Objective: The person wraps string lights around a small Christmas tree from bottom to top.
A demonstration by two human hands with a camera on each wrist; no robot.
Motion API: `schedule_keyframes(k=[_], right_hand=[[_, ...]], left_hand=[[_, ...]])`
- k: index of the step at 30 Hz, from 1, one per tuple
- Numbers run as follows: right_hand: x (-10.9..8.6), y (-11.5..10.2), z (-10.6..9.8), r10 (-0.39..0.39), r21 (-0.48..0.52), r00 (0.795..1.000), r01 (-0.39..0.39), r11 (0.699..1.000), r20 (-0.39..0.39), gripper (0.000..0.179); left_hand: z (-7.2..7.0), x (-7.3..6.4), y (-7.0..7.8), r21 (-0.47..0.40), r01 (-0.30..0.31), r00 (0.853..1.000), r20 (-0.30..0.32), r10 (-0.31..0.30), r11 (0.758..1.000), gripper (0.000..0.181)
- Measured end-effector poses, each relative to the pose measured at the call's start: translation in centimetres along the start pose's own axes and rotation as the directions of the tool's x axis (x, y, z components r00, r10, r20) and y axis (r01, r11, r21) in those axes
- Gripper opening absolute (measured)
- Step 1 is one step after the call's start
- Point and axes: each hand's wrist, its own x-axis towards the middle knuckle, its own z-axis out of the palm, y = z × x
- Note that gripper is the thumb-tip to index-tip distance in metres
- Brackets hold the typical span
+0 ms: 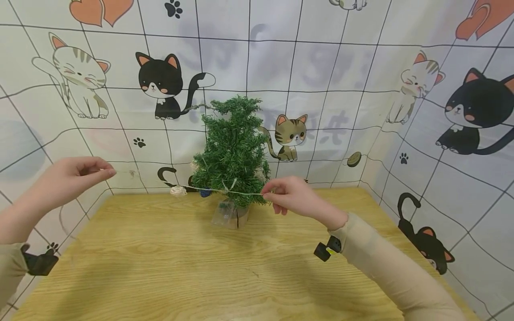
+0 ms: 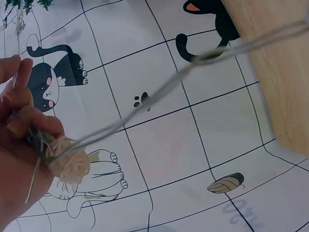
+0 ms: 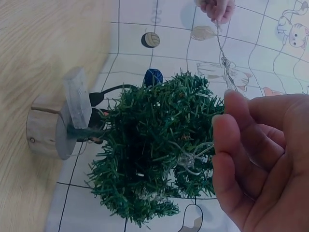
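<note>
A cat-print backdrop point(image 1: 321, 67) edges the desk point(image 1: 192, 272); a tree point(image 1: 233, 147) stands centre-frame; left hand point(image 1: 72, 180) and right hand point(image 1: 295, 196) fingers pinch a string point(image 1: 253, 194).

The exact kind of room cannot be told with certainty. A tabletop point(image 1: 172, 272) with pale wood grain is seen, and it is enclosed at the back and sides by a white, grid-lined covering point(image 1: 273, 67), in which some wrinkles are shown. It is printed with cartoon cats point(image 1: 160, 82), paw prints point(image 1: 174, 11) and orange hearts point(image 1: 90, 11). By these cheerful patterns, a homelike corner is suggested rather than a workshop.
</note>
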Motion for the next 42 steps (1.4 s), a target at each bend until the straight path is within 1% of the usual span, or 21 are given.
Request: schedule_keyframes(k=[2, 5, 7, 8, 12, 15, 18, 21, 26, 29, 36, 39, 42], right_hand=[[0.3, -0.2, 0.3, 0.000, -0.005, 1.000, 0.000, 1.000, -0.003, 0.020], [0.7, -0.4, 0.8, 0.012, -0.009, 1.000, -0.012, 1.000, -0.010, 0.020], [0.9, -0.6, 1.2, 0.027, -0.026, 1.000, -0.027, 0.999, -0.015, 0.020], [1.1, -0.8, 1.4, 0.032, -0.037, 0.999, -0.033, 0.999, -0.018, 0.020], [1.7, -1.2, 2.3, 0.033, -0.117, 0.999, -0.037, 0.992, -0.037, 0.020], [2.2, -1.6, 2.9, 0.005, -0.175, 0.999, -0.013, 0.984, -0.050, 0.021], [2.7, -1.9, 3.4, -0.018, -0.192, 0.998, 0.007, 0.981, -0.055, 0.022], [3.2, -2.1, 3.7, -0.013, -0.164, 0.999, 0.005, 0.986, -0.051, 0.022], [4.1, -2.3, 4.3, 0.026, -0.078, 1.000, -0.027, 0.997, -0.017, 0.023], [4.5, -2.4, 4.5, 0.036, -0.012, 0.999, -0.036, 0.999, 0.012, 0.025], [5.0, -2.5, 4.7, 0.040, 0.070, 0.997, -0.045, 0.996, 0.070, 0.042], [5.0, -2.3, 4.6, 0.046, 0.091, 0.994, -0.055, 0.994, 0.097, 0.047], [5.0, -2.3, 4.6, 0.045, 0.098, 0.992, -0.056, 0.994, 0.116, 0.048]], left_hand=[[-0.4, 0.1, 0.2, -0.011, 0.017, 0.999, -0.030, -0.017, 1.000, 0.029], [-0.9, 0.2, 0.6, -0.062, 0.044, 0.996, -0.075, -0.049, 0.997, 0.033], [-1.3, 0.1, 0.9, -0.094, 0.057, 0.990, -0.122, -0.068, 0.994, 0.034], [-1.4, 0.1, 1.0, -0.104, 0.053, 0.987, -0.146, -0.068, 0.993, 0.034], [-2.1, 0.2, 1.3, -0.108, 0.060, 0.968, -0.237, -0.084, 0.992, 0.033], [-2.6, 0.3, 1.6, -0.133, 0.084, 0.953, -0.280, -0.119, 0.987, 0.026], [-3.3, 0.4, 2.0, -0.168, 0.094, 0.935, -0.324, -0.145, 0.981, 0.014], [-3.8, 0.7, 2.3, -0.197, 0.085, 0.922, -0.357, -0.152, 0.977, 0.007], [-4.4, 1.4, 2.7, -0.242, 0.073, 0.911, -0.379, -0.164, 0.968, 0.008], [-4.6, 2.0, 2.8, -0.265, 0.074, 0.907, -0.382, -0.175, 0.961, 0.008], [-4.8, 3.4, 3.2, -0.316, 0.112, 0.898, -0.373, -0.232, 0.942, 0.011], [-4.9, 4.2, 3.5, -0.330, 0.125, 0.898, -0.364, -0.249, 0.935, 0.013], [-5.0, 4.9, 3.8, -0.322, 0.129, 0.902, -0.356, -0.246, 0.938, 0.015]])
